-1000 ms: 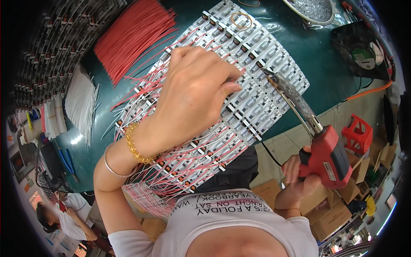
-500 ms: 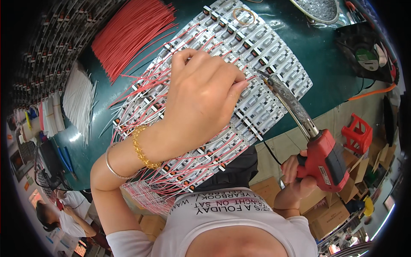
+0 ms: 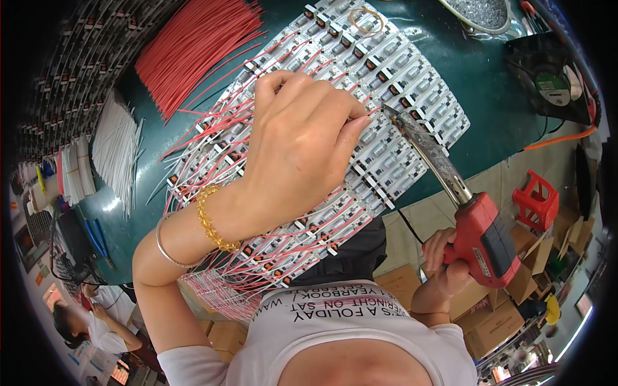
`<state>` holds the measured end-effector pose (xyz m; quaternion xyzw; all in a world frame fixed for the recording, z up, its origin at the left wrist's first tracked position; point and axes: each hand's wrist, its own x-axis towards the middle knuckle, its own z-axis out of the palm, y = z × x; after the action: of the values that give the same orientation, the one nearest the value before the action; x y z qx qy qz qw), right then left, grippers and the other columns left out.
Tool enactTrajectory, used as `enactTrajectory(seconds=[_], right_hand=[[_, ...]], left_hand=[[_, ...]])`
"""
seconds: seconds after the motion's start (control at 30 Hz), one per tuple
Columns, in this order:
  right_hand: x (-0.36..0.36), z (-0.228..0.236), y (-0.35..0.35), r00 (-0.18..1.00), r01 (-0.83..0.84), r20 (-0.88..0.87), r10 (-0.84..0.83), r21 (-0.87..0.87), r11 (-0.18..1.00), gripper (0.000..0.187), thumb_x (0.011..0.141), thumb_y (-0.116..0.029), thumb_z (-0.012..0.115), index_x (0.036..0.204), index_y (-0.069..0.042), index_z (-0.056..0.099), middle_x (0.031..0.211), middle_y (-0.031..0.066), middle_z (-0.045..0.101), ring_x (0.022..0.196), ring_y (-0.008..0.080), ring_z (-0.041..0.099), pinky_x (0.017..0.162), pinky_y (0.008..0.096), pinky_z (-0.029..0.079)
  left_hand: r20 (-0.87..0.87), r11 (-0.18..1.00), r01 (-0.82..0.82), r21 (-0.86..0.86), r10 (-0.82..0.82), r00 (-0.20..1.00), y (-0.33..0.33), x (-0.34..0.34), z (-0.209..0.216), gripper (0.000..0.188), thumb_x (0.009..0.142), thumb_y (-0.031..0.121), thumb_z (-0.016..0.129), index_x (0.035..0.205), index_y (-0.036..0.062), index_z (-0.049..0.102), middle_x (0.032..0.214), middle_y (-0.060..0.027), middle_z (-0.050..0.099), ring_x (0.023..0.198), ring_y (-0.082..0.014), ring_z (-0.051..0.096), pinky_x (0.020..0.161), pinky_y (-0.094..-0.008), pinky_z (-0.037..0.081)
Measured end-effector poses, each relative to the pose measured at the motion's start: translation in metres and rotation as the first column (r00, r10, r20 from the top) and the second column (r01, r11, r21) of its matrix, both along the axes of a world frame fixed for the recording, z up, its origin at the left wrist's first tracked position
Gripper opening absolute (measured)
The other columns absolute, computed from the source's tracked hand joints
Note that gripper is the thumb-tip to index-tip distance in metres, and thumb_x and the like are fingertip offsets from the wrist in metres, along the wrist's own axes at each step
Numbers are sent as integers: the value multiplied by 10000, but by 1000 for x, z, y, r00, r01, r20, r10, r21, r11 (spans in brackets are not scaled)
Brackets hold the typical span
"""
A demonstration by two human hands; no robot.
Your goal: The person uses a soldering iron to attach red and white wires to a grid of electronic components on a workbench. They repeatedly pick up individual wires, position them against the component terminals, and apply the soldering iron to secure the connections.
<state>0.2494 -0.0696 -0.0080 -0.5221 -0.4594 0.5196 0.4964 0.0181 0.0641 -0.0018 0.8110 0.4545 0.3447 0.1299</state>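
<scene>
My left hand [image 3: 299,145] is closed in a pinch over a large panel of small grey circuit boards [image 3: 402,170]. A thin red wire [image 3: 376,111] shows between its thumb and forefinger. In my right hand [image 3: 445,262] is the grip of a red and black soldering gun [image 3: 486,241]. The gun's dark metal tip meets the panel right beside the pinched wire end. Many red and white wires [image 3: 290,254] are attached across the near and left parts of the panel. My left palm and the rest of its fingers are hidden from above.
Bundles of loose red wires [image 3: 193,51] and white wires [image 3: 117,151] lie on the green table at left. A rubber band [image 3: 366,21] rests on the panel. Farther right are a metal-rimmed dish [image 3: 479,13] and a black fan [image 3: 547,80]. A red stool [image 3: 535,201] and cardboard boxes stand below.
My left hand and the soldering gun have shifted slightly left, the gun's tip moving with the pinched wire. Both grips look unchanged.
</scene>
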Motion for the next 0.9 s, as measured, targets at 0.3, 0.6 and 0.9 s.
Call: enactTrajectory(seconds=[0.3, 0.6, 0.9], right_hand=[[9, -3, -3, 996, 65, -57, -62, 54, 996, 821, 789, -635, 553, 1197, 61, 406, 460, -6, 422, 372, 104, 384, 405, 248, 333], [-6, -2, 3, 980, 45, -198, -12, 163, 986, 779, 842, -595, 505, 1238, 63, 376, 472, -16, 396, 375, 101, 378, 400, 239, 355], [0, -8, 1, 971, 7, -237, 31, 158, 987, 729, 889, -537, 467, 1287, 56, 325, 523, -13, 411, 421, 100, 400, 440, 239, 379]], left_hand=[[20, 1000, 2, -1, -2, 1000, 0, 2, -1, 76, 728, 48, 699, 756, 60, 629, 674, -22, 575, 655, -193, 525, 772, -338, 365], [-89, 988, -65, 142, 78, 993, -5, -12, 14, 139, 701, 94, 702, 808, 84, 614, 779, -42, 582, 773, -223, 531, 778, -379, 357], [-248, 996, 85, 15, -78, 966, -14, -77, 29, 185, 661, 27, 700, 826, 83, 640, 831, -38, 555, 830, -247, 506, 749, -356, 369]])
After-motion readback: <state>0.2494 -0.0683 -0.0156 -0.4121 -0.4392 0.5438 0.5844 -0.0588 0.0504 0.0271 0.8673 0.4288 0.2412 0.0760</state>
